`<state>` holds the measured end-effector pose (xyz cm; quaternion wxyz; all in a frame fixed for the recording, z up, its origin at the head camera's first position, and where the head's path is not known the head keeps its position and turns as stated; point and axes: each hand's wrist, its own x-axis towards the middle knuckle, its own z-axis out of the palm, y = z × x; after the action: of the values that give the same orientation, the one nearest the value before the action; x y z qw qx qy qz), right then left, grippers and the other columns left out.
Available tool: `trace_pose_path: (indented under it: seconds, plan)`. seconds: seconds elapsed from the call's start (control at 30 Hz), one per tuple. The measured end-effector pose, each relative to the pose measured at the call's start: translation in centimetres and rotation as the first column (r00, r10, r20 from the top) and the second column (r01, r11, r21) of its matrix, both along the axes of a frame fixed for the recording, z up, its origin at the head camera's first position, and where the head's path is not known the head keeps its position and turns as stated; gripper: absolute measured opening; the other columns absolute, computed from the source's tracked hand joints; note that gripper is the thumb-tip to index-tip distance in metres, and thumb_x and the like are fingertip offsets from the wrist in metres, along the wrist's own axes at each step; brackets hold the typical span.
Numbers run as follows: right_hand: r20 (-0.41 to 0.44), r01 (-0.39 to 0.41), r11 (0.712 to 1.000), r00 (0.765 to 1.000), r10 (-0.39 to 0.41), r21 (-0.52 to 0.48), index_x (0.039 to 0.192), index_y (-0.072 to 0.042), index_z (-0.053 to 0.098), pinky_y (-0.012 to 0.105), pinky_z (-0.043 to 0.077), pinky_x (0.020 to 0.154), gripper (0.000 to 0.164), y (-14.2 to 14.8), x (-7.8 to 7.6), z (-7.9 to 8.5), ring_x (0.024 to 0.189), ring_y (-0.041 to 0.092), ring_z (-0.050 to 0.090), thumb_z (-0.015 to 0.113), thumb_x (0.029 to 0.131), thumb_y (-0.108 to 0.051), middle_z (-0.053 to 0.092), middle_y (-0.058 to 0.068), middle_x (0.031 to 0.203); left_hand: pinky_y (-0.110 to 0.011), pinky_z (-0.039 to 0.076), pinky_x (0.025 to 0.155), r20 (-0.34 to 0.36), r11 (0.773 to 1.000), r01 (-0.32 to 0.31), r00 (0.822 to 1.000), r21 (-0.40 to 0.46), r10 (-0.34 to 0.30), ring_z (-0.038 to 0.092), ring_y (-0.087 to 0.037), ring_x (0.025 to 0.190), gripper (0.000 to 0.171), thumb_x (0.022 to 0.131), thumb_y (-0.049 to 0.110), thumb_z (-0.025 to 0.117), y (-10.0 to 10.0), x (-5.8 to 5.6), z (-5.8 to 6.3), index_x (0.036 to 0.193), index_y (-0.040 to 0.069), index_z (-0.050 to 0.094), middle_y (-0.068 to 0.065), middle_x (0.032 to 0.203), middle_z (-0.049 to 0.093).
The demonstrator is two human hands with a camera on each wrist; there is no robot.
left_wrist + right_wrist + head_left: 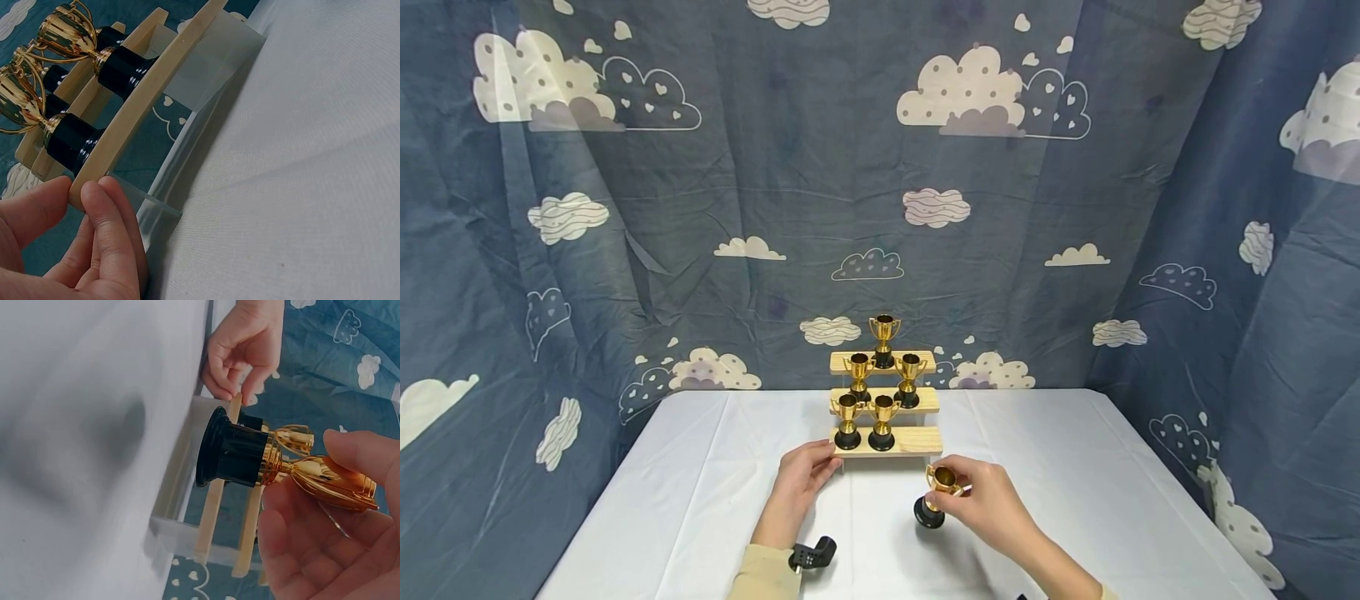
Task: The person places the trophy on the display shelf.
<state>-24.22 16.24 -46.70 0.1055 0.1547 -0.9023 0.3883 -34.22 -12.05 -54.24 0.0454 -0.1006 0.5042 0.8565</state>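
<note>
A small gold trophy cup (237, 453) with a black base is held by my right hand (988, 504), thumb and fingers around its gold cup, tilted in front of the stand. My left hand (801, 483) pinches the left end of the lowest wooden shelf (140, 103), thumb on one side and fingertips on the other. That three-step display stand (917, 442) bears several matching trophies: one on the top step (884, 337), two on the middle, and two on the bottom, at its left and centre. The right part of the bottom step is bare wood.
A white cloth covers the table (700, 483). Clear supports (219, 56) carry the wooden shelves. A dark blue curtain (820, 167) with cloud prints hangs behind and at both sides. A black device (812, 554) is strapped on the left wrist.
</note>
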Motion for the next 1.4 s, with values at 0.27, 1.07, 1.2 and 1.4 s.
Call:
trace_pose_path:
  seconds: [0.27, 1.07, 1.2, 1.4]
  plan:
    - [0.004, 0.038, 0.999, 0.999, -0.038, 0.003, 0.102, -0.023, 0.074, 0.023, 0.058, 0.067, 0.028, 0.1, -0.7, 0.6, 0.078, 0.007, 0.063, 0.088, 0.077, -0.021, 0.067, -0.014, 0.083, -0.028, 0.061, 0.081, -0.007, 1.000, -0.001, 1.000, -0.010, 0.001, 0.068, -0.017, 0.079, 0.041, 0.089, -0.006, 0.067, -0.2, 0.0, -0.1, 0.127, -0.017, 0.053, -0.015, 0.097, 0.066]
    - [0.007, 0.011, 0.997, 1.000, -0.012, 0.072, 0.103, -0.021, 0.073, 0.028, 0.056, 0.069, 0.027, 0.6, -3.3, 1.3, 0.080, 0.009, 0.063, 0.085, 0.079, -0.021, 0.067, -0.016, 0.083, -0.027, 0.061, 0.082, -0.015, 1.000, 0.009, 1.000, -0.028, -0.009, 0.068, -0.017, 0.080, 0.041, 0.090, -0.005, 0.067, -0.3, 0.2, 0.0, 0.127, -0.017, 0.053, -0.020, 0.104, 0.066]
    - [0.016, 0.014, 0.997, 1.000, -0.016, 0.082, 0.106, -0.020, 0.074, 0.030, 0.056, 0.072, 0.029, 0.6, -3.8, 1.6, 0.081, 0.009, 0.063, 0.085, 0.080, -0.021, 0.067, -0.016, 0.084, -0.027, 0.061, 0.081, -0.007, 0.999, 0.011, 1.000, -0.033, -0.011, 0.068, -0.016, 0.079, 0.040, 0.090, -0.004, 0.067, -0.2, 0.1, 0.0, 0.126, -0.016, 0.054, -0.017, 0.101, 0.067]
    - [0.020, 0.025, 0.996, 0.999, -0.027, 0.087, 0.109, -0.018, 0.074, 0.032, 0.055, 0.073, 0.031, 0.6, -4.6, 2.3, 0.083, 0.011, 0.062, 0.085, 0.080, -0.019, 0.068, -0.014, 0.086, -0.027, 0.061, 0.081, -0.019, 1.000, 0.015, 1.000, -0.019, -0.015, 0.068, -0.016, 0.079, 0.044, 0.090, -0.005, 0.067, -0.2, 0.1, 0.0, 0.129, -0.018, 0.051, -0.016, 0.099, 0.067]
